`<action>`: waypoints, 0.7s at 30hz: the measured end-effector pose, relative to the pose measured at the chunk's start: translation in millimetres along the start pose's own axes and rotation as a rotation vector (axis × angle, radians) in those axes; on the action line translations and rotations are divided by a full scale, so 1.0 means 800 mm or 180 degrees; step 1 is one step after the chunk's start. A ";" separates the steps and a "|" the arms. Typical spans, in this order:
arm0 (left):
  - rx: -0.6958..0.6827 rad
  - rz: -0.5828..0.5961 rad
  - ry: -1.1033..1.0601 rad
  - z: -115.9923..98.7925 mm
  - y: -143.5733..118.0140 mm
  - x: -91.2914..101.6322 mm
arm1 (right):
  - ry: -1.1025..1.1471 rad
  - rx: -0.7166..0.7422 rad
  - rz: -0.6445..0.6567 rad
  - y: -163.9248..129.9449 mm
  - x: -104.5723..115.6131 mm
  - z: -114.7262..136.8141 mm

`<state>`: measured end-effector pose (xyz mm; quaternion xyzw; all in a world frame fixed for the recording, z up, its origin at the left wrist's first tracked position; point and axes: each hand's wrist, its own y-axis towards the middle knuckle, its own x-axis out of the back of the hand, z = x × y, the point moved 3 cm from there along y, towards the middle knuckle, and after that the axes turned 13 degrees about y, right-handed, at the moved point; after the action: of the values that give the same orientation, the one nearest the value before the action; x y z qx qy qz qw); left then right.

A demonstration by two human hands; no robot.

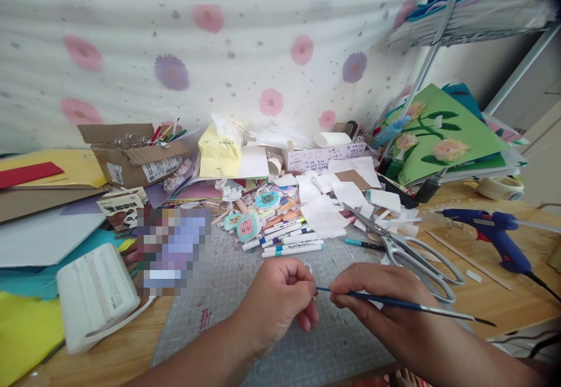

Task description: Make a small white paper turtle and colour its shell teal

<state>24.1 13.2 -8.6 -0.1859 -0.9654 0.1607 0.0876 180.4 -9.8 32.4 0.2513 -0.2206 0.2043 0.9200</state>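
A thin blue paintbrush [394, 300] lies in the fingers of my right hand [385, 311], its dark bristles pointing away to the right. The brush's handle end reaches my left hand [280, 299], whose fingers are curled in a pinch. A bit of something small and whitish shows at those left fingertips, too small and covered to name. Both hands are just above the grey cutting mat [210, 328]. Beyond them lie several acrylic markers [293, 248], white paper scraps [324, 214] and large grey-handled scissors [407, 252].
On the right, a blue hot glue gun [491, 229] rests near a thin wooden strip [468, 260]. A white power bank [96, 296] with a cable sits at left beside a blurred-out phone-like shape [175, 246]. Behind stand a cardboard box [131, 156] and a yellow tissue pack [219, 150].
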 end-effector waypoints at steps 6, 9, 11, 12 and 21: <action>-0.0011 -0.0118 0.0176 0.000 -0.001 0.001 | -0.0095 0.0039 -0.0122 -0.003 -0.004 -0.001; -0.0034 -0.0112 0.0220 0.000 -0.001 0.000 | -0.0077 -0.0019 -0.0161 -0.002 -0.003 -0.001; -0.0016 -0.0116 0.0237 0.001 -0.001 0.000 | -0.0108 -0.0021 -0.0204 -0.001 -0.001 0.000; -0.0012 -0.0122 0.0237 0.001 -0.001 0.000 | -0.0131 -0.0005 -0.0212 -0.001 -0.001 0.001; -0.0049 0.0021 -0.0060 -0.001 -0.001 0.000 | 0.0015 -0.0261 -0.0351 0.001 0.003 -0.003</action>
<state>23.6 12.7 -7.6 -0.1883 -0.9668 0.1552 0.0766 182.6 -7.4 32.2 0.2246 -0.2124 0.1447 0.9400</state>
